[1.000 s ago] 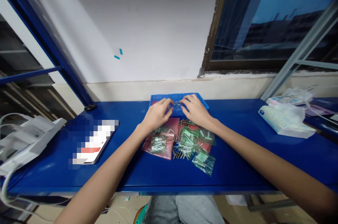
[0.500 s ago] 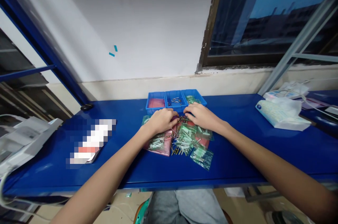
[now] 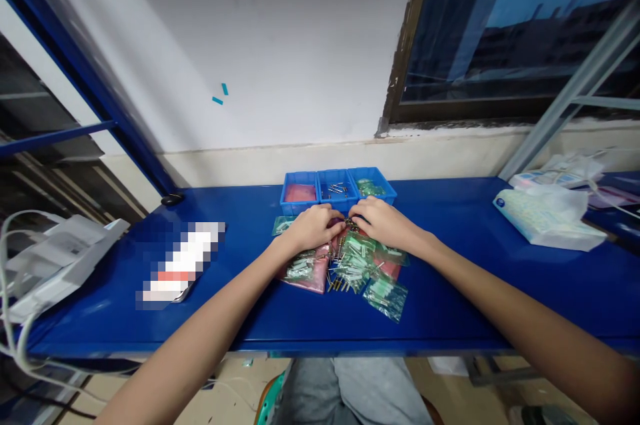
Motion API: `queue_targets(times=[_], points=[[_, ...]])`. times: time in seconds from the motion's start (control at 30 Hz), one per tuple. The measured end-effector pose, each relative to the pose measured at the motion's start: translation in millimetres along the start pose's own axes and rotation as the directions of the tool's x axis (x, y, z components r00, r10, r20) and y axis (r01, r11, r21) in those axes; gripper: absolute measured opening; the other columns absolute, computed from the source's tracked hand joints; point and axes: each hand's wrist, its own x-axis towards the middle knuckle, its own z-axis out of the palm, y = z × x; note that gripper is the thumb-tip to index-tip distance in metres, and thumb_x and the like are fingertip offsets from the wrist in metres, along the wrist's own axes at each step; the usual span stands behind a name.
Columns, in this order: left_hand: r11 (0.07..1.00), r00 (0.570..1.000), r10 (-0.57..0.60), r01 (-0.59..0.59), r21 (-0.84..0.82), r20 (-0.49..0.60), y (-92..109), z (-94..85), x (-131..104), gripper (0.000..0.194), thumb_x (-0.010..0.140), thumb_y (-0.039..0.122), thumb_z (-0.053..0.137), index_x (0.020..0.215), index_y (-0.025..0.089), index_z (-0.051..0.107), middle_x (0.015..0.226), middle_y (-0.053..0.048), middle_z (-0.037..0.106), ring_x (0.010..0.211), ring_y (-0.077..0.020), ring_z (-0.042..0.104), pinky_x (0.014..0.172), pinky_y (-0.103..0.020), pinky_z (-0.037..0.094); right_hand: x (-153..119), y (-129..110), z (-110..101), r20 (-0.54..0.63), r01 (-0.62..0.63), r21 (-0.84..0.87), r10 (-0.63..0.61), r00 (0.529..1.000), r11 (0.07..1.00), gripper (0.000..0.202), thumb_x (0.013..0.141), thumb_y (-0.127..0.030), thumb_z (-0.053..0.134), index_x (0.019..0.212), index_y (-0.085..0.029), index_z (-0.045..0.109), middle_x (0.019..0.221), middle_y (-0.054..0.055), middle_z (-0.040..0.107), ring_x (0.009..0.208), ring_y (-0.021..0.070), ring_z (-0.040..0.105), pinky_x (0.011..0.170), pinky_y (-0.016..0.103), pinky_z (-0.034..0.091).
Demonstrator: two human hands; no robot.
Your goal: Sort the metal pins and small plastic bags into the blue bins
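My left hand [image 3: 319, 225] and my right hand [image 3: 384, 218] face each other over a heap of small parts, fingers curled inward and fingertips close together. Small metal pins [image 3: 351, 223] lie between the fingertips; what exactly each hand grips is hidden. Below them are green-tinted clear bags [image 3: 358, 263] with pale pieces and metal pins inside, and a pink bag [image 3: 316, 275] beneath my left wrist. Loose pins [image 3: 338, 283] spill out at the front of the heap. One separate clear bag [image 3: 387, 297] lies nearest me on the right.
Behind the heap stand three joined blue bins [image 3: 338, 205], holding pink bags, metal pins and green bags. On the blue table [image 3: 450, 318] are a blurred-out flat object [image 3: 183, 261] at left and a tissue pack [image 3: 550, 218] at right. White equipment with cables [image 3: 60, 258] sits far left.
The whole view has shifted slightly, so things appear a little further right. Both hands stay over the heap, with their fingertips moving only slightly.
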Motion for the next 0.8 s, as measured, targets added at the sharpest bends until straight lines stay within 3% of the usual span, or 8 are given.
queue_targets(times=[0.17, 0.67, 0.8], points=[[1.000, 0.999, -0.014, 0.013, 0.013, 0.036, 0.8, -0.2, 0.0, 0.031, 0.098, 0.037, 0.048, 0.108, 0.019, 0.072, 0.093, -0.009, 0.068, 0.083, -0.0221, 0.064, 0.080, -0.036, 0.051, 0.5, -4.7, -4.6, 0.067, -0.010, -0.036, 0.013, 0.998, 0.999, 0.022, 0.096, -0.015, 0.047, 0.091, -0.018, 0.069, 0.090, 0.010, 0.069, 0.089, 0.0237, 0.060, 0.079, 0.037, 0.042], [0.999, 0.999, 0.012, -0.013, 0.042, 0.036, 3.3, -2.4, -0.5, 0.027, 0.099, 0.034, 0.050, 0.108, 0.016, 0.068, 0.095, -0.008, 0.068, 0.084, -0.0214, 0.064, 0.078, -0.034, 0.050, 0.1, 1.5, -1.2, 0.035, -0.013, -0.068, 0.015, 0.999, 0.998, 0.023, 0.098, -0.020, 0.046, 0.092, -0.019, 0.068, 0.090, 0.009, 0.069, 0.091, 0.0235, 0.059, 0.080, 0.036, 0.042], [0.999, 1.000, -0.004, 0.003, 0.040, 0.030, 4.0, -1.6, -0.7, 0.030, 0.099, 0.035, 0.050, 0.116, 0.016, 0.066, 0.099, -0.010, 0.069, 0.088, -0.0231, 0.065, 0.080, -0.036, 0.051, 0.4, 3.4, -0.5, 0.027, -0.029, -0.060, 0.031, 0.999, 0.998, 0.023, 0.098, -0.021, 0.046, 0.091, -0.019, 0.068, 0.090, 0.008, 0.069, 0.090, 0.0231, 0.059, 0.080, 0.036, 0.042]])
